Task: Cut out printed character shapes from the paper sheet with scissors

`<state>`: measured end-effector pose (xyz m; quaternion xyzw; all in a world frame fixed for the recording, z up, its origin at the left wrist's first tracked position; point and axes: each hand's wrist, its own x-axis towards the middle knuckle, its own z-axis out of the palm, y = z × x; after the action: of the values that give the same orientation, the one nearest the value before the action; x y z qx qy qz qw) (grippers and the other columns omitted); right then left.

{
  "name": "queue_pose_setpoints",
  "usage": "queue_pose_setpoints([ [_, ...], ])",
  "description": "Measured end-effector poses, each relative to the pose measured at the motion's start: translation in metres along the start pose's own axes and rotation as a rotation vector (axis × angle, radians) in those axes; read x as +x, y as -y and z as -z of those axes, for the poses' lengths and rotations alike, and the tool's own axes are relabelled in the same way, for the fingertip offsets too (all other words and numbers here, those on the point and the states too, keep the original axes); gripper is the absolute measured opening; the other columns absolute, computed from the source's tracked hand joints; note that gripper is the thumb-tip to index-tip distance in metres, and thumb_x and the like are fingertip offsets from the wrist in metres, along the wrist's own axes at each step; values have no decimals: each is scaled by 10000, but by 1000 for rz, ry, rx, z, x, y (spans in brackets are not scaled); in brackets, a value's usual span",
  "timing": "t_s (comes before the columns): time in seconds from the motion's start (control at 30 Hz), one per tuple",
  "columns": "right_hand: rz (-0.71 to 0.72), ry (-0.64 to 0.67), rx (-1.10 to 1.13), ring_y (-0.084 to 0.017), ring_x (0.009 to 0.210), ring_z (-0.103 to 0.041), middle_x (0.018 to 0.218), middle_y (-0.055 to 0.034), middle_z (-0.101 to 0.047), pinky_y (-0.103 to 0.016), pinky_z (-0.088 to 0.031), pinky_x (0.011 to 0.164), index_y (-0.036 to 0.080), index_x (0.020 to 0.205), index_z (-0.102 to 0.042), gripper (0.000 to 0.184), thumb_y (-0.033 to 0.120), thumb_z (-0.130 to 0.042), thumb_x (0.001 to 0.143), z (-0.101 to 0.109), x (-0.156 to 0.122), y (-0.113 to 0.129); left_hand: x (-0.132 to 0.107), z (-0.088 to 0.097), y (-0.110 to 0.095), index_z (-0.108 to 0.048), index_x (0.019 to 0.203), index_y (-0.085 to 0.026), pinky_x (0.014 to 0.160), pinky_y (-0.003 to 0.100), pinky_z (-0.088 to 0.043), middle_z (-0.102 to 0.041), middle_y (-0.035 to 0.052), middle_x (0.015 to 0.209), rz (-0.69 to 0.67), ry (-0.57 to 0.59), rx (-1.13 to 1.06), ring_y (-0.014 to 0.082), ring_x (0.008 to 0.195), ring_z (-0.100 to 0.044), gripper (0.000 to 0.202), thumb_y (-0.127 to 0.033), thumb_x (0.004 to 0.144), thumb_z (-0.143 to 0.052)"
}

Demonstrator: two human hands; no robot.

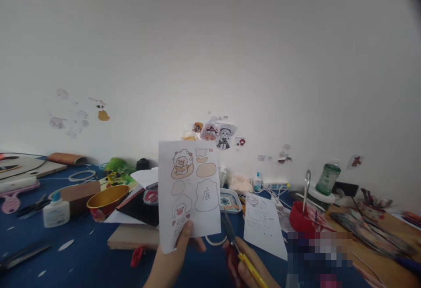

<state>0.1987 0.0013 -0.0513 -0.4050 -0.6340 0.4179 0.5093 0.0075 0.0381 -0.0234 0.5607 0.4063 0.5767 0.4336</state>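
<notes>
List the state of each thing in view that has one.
Sheet, held upright, pinched at its bottom edge by the left hand.
Scissors, gripped in the right hand, tips up by the sheet; open or shut unclear.
Second sheet, lying flat on the table.
Glue bottle, upright, capped.
Gold bowl, open side up.
Green bottle, upright.

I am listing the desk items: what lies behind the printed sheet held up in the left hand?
Left of the sheet a dark notebook shows, right of it a patterned tray. Whatever lies directly behind is covered.
</notes>
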Motion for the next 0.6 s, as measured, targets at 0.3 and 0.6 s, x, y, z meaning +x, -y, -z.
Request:
queue_pose_setpoints([
  [0.3,-134,-106,-77,-221,744,-610,839,-85,-647,-330,-486,711,193,1217,-526,691,663,-493,712,6,-9,-8,-10,-17,21,-618,566,-178,587,297,-513,-630,28,469,43,159,-41,187,487,-588,445,-535,779,-459],
  [0.6,-104,-167,-157,-250,752,-645,843,-107,-667,-339,-519,658,190,1247,-501,650,635,-412,782,5,-8,-11,-16,-27,30,-635,687,-151,538,286,-509,-628,30,461,56,170,-129,173,446,-573,422,-533,780,-480],
])
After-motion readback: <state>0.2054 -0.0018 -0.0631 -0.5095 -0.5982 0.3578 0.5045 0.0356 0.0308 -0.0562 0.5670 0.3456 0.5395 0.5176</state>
